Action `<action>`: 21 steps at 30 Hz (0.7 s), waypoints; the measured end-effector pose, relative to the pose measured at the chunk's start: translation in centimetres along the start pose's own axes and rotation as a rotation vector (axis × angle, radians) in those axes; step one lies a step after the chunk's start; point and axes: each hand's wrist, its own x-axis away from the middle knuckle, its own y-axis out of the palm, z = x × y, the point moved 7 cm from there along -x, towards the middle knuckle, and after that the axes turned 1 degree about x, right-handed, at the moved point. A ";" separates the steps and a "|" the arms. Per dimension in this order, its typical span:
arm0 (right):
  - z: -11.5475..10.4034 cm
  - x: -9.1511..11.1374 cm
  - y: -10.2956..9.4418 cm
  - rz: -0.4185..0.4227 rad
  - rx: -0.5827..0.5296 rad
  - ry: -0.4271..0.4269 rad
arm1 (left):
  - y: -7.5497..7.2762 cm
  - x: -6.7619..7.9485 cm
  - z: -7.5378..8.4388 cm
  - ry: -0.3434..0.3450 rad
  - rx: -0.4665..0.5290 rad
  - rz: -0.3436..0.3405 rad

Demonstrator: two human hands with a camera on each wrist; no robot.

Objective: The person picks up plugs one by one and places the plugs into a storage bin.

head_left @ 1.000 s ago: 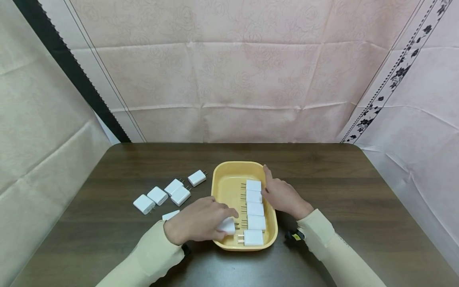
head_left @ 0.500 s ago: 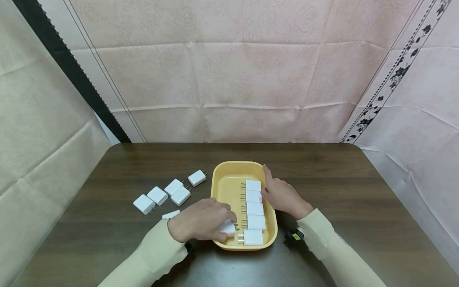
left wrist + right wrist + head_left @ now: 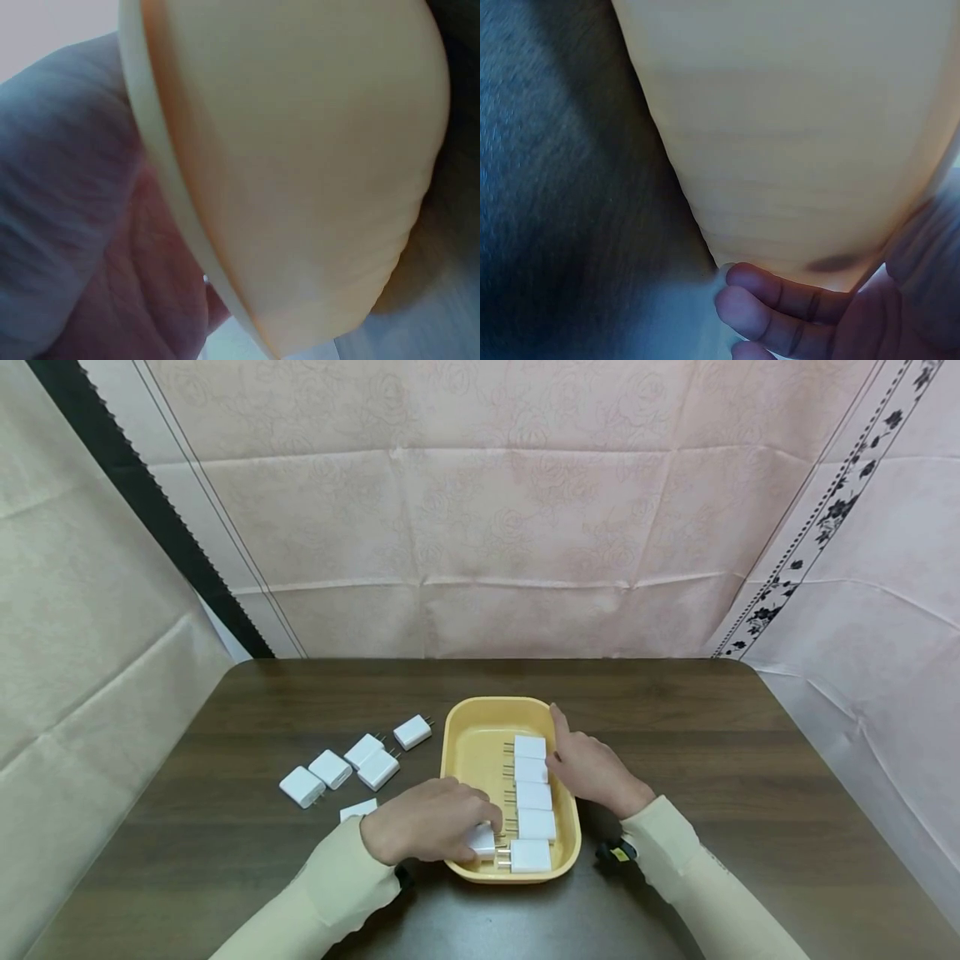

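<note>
Cream sleeves (image 3: pixel 322 885) – black wrist gear (image 3: pixel 618 852)

A dark brown wood-grain table (image 3: pixel 675 718) with rounded far corners stands before a creased, pale pink rose-patterned cloth (image 3: pixel 525 527), with a slanting, jagged-edged black band (image 3: pixel 161 514) at left, a black-flowered white border (image 3: pixel 836 514) at right, and whitish creased sheets (image 3: pixel 82 652) beyond both.

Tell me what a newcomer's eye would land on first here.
Probably the bright yellow tray on the dark table, with five white plug adapters lined up along its right side, prongs pointing left. Next, the two hands: the left hand pinches another adapter at the tray's near left, while the right hand holds its right rim. Then the loose adapters scattered left of the tray.
</note>
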 end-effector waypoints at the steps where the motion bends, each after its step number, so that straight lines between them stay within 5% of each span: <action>1: 0.0 0.0 0.0 -0.001 -0.001 0.003 | 0.0 -0.1 0.0 -0.002 0.008 -0.002; 21: 0.1 -0.1 0.0 0.011 0.003 -0.005 | 0.5 -0.7 0.3 -0.023 0.010 -0.037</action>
